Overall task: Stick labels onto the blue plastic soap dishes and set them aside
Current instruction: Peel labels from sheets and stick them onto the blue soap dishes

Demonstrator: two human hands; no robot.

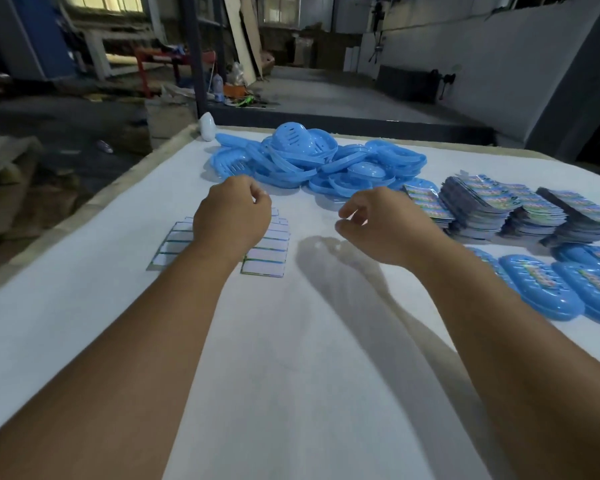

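On the counter: soap dishes lay piled at the far edge.
Left hand: curled, empty, hovered over blank label sheets.
Right hand: fingers loosely bent, empty.
Right side: labelled dishes sat near printed label stacks.

The table wears a matt white cloth, smooth and a little creased. The soap dishes heaped at the far side are glossy, translucent blue plastic. The label stacks on the right are shiny printed paper; the backing sheets on the left look white and slick.
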